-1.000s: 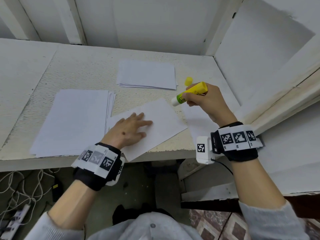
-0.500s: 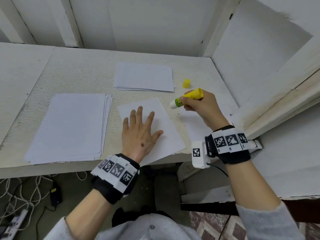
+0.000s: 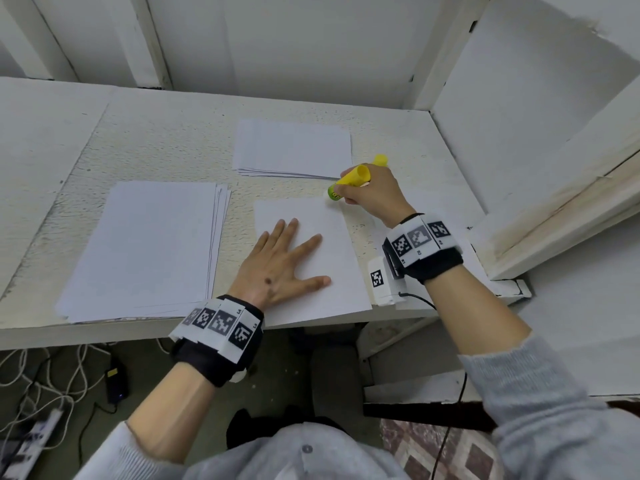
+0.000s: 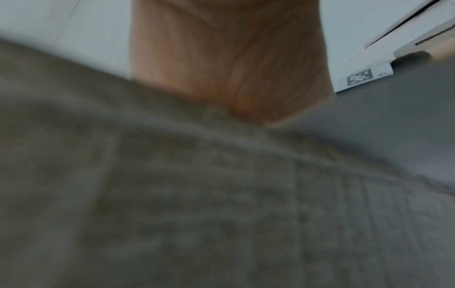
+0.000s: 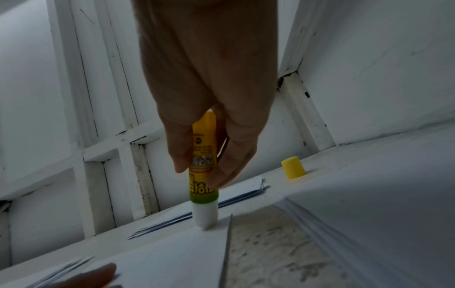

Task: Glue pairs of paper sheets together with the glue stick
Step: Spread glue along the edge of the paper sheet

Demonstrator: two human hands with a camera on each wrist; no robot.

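A single white sheet [image 3: 332, 278] lies near the table's front edge. My left hand [image 3: 287, 258] rests flat on it with fingers spread. My right hand [image 3: 367, 192] grips an uncapped yellow glue stick [image 3: 349, 181], tilted down to the left. In the right wrist view the glue stick [image 5: 203, 161] stands with its white tip touching the sheet [image 5: 172, 253] at the far right corner. The left wrist view is blurred and shows only my palm [image 4: 229, 64] against a grey surface.
A thick stack of white paper [image 3: 149, 247] lies left of the sheet. A smaller stack [image 3: 292, 148] sits behind it. The yellow cap [image 3: 380, 160], also the cap [image 5: 293, 167], stands on the table [image 3: 166, 140]. More paper [image 3: 440, 209] lies under my right wrist. Walls close in behind and right.
My left hand turned the sheet straight and flattened on it. My right hand brought the glue stick down until its tip met the sheet's far right corner.
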